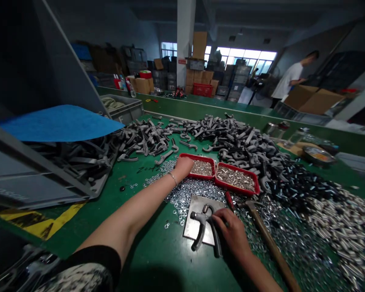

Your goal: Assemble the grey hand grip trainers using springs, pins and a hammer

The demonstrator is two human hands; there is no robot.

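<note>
My left hand (183, 165) reaches forward to the near left rim of a red tray (212, 161) filled with small silver parts; its fingers are curled down at the tray edge, and whether it holds anything is hidden. My right hand (231, 231) presses on a grey hand-grip assembly (203, 225) made of two curved grey handles, which lies on a small steel plate (195, 202). A second red tray (257, 187) of silver parts sits to the right of the first.
A hammer (269, 239) lies right of the plate. Silver washers (182, 194) are strewn around it. A big heap of grey handles (237, 138) fills the far table; black pieces (295, 182) and silver pins (346, 227) lie right. A tipped grey bin (33, 178) spills handles left. A person stands far right.
</note>
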